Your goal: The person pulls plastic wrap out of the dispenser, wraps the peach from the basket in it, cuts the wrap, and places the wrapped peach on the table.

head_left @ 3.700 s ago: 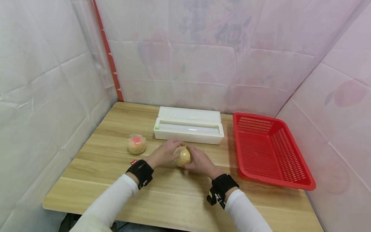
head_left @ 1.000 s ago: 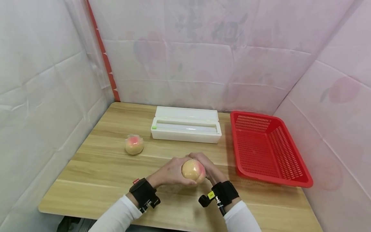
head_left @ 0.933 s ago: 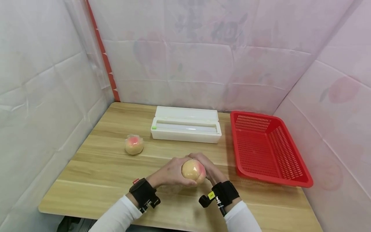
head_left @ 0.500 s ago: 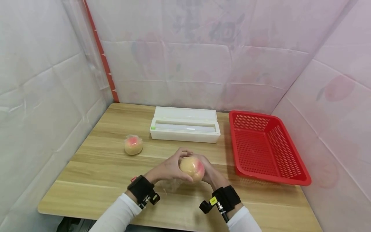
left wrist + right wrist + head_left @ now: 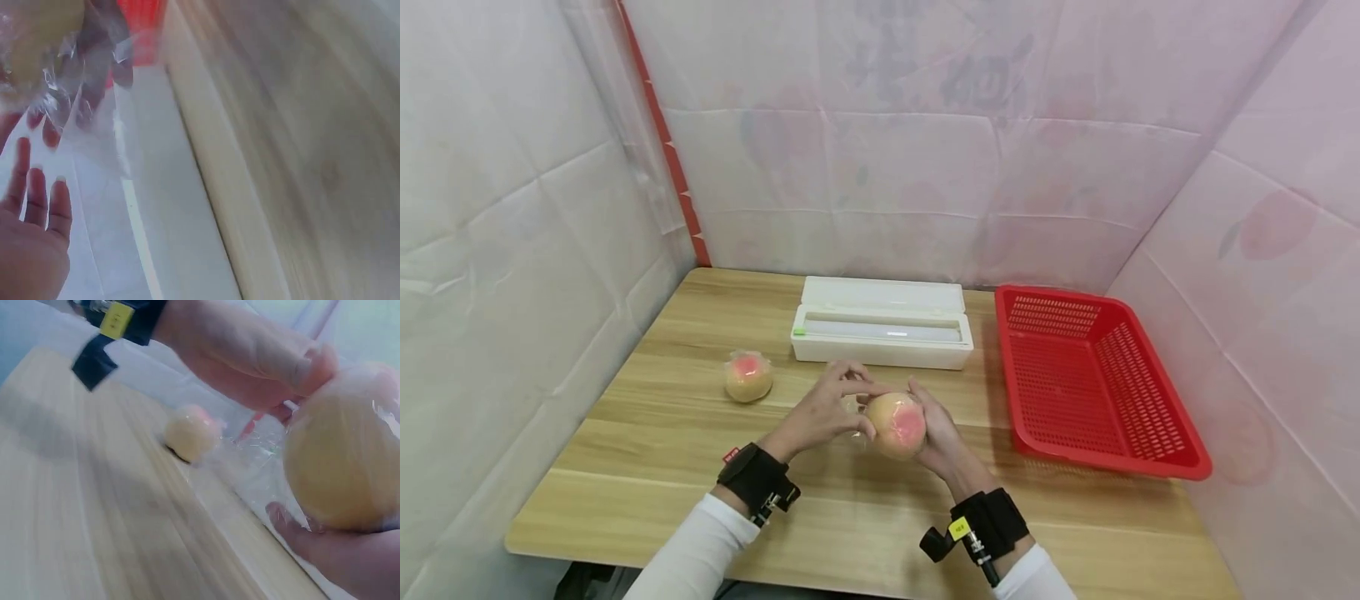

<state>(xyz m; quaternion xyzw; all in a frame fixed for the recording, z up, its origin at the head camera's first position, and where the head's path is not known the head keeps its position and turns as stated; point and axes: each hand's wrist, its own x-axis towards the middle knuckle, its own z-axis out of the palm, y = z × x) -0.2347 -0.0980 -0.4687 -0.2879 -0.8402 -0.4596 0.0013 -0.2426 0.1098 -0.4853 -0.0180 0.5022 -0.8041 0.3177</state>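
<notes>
A yellow and pink peach (image 5: 898,427) in clear cling film sits in my right hand (image 5: 946,442), whose palm and fingers cup it from the right and below, above the table. My left hand (image 5: 817,413) is at its left side, index finger reaching along the top and thumb by the loose film. In the left wrist view the other fingers (image 5: 36,197) of that hand are extended and apart from the peach. Crinkled cling film (image 5: 253,465) trails off the fruit in the right wrist view. A second wrapped peach (image 5: 748,377) rests on the table to the left.
Behind the hands stands a long white cling film box (image 5: 880,353), lid raised, with a roll inside. A red plastic basket (image 5: 1112,468) is at the right of the wooden table (image 5: 647,467). White sheeting (image 5: 910,167) encloses the back and sides.
The held peach has been turned, so its pink patch now faces up toward the head camera. My left hand has loosened from around it and drawn back left; my right hand now carries it.
</notes>
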